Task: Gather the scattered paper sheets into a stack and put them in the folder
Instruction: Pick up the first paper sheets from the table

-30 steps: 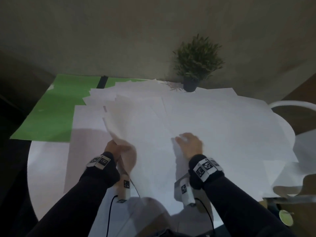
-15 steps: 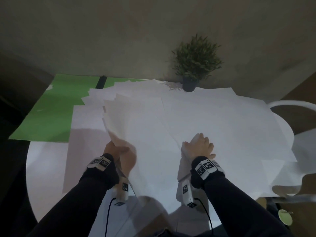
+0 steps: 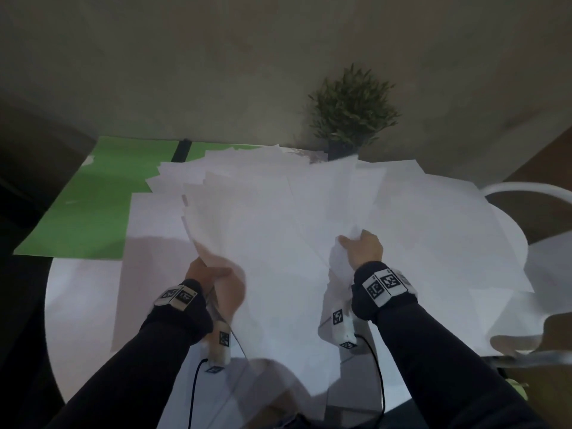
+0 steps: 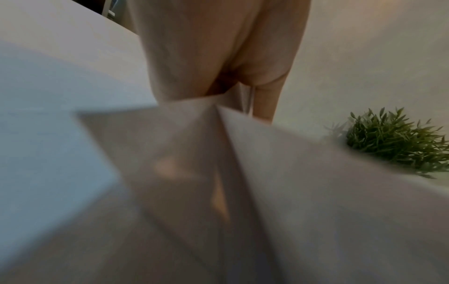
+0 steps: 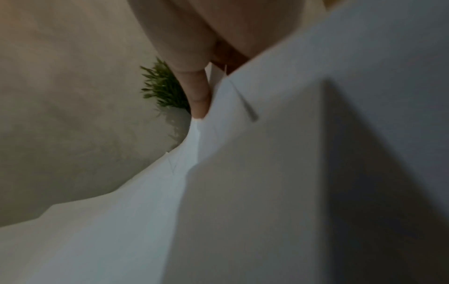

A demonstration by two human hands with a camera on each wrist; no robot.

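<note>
Over a round white table (image 3: 83,305), the left hand (image 3: 213,274) at 7 o'clock pinches a lifted bunch of paper sheets (image 3: 247,218). The right hand (image 3: 363,250) at 4 o'clock grips more sheets; their number cannot be counted. One green folder (image 3: 93,205) lies at 10 o'clock.

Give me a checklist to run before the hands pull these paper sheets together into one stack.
1. Left hand grips a bunch of sheets: ok.
2. Right hand pinches the lifted sheets: ok.
3. Edges squared: not ok, they fan out unevenly.
4. All sheets gathered: not ok, loose sheets lie on the round table.
5. Green folder open and reachable: ok, though sheets overlap it.
6. Potted plant apart from the paper: cannot tell, a lifted corner hides its pot.
</note>
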